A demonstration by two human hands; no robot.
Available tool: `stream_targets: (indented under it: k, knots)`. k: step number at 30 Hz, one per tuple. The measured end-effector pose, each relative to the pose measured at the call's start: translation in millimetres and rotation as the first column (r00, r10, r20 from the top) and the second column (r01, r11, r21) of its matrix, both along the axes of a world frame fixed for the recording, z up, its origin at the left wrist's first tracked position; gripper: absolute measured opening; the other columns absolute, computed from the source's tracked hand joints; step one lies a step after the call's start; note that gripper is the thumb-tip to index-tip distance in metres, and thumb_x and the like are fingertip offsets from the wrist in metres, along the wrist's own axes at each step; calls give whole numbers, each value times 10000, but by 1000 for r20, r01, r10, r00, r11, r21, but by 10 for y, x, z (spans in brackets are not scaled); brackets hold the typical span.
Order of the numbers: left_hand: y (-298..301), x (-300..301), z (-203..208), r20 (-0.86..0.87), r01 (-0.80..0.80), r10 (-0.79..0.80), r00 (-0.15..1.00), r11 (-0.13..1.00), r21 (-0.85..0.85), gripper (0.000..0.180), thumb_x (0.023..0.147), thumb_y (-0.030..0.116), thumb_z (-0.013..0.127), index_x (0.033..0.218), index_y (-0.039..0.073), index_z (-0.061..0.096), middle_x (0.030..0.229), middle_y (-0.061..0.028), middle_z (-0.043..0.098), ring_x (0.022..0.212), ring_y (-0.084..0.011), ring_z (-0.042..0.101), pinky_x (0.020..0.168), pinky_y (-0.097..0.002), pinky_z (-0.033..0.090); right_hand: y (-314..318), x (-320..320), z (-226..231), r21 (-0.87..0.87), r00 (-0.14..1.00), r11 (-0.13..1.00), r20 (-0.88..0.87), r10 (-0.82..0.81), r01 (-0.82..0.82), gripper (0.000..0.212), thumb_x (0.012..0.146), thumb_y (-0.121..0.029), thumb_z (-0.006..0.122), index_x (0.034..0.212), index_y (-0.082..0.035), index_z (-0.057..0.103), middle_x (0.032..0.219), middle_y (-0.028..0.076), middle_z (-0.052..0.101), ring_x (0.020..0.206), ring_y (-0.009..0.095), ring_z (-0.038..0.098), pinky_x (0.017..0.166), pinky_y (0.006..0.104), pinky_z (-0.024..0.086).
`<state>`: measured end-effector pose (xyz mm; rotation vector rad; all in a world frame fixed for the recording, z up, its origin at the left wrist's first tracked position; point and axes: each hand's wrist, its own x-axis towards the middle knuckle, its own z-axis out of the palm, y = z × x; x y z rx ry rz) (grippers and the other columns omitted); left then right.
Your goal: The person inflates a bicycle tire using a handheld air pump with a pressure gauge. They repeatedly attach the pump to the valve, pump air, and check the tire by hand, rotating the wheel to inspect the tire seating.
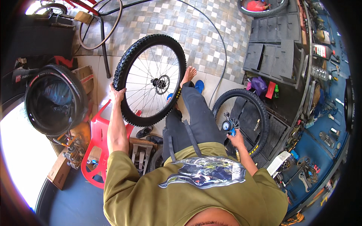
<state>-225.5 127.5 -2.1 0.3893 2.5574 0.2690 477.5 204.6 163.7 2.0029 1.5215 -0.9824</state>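
Black and knobbly, the tyre (120, 75) on the wheel (161, 84) at eleven o'clock should feel firm, non-slip and lightish, best held by its tread, where the left grip (117, 94) clasps it while the right grip (236, 139) holds a dial gauge (227, 125).

One head-worn fisheye over there looks steeply down, close above the shirt (200, 196) at bottom centre, farther from the tiled floor (169, 20) at the top of its frame.
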Motion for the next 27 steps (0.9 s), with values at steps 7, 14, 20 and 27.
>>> stream_targets:
  k: [7,14,20,27]
  knots:
    - [-63,19,1,-23,10,-10,1000,1000,-9,983,681,356,896,1510,176,399,1282,-261,626,1174,-434,635,1022,-509,513,719,-404,-280,43,982,986,-96,164,-160,644,788,-298,832,1266,26,548,1176,296,653,1139,462,622,972,496,497]
    - [218,234,253,-61,84,-86,994,995,-46,995,667,418,901,1468,87,411,1253,-291,627,1141,-451,647,1005,-519,521,1352,-880,-485,200,957,980,-279,80,-24,620,835,-315,816,1288,17,554,1183,269,676,1130,422,658,959,475,508]
    - [732,719,958,-15,160,-160,987,961,226,992,655,572,884,1369,-18,528,1212,-280,686,1101,-406,690,996,-455,530,860,-633,-97,190,947,980,-322,2,63,616,833,-328,830,1260,30,569,1116,263,697,1069,419,684,919,468,524]
    - [1406,884,989,113,175,-207,972,955,238,885,676,575,866,1322,17,634,1176,-230,727,1074,-344,720,968,-431,550,-421,473,-1275,197,991,978,-124,-52,75,631,837,-329,817,1295,-2,531,774,115,648,496,208,613,456,375,491]
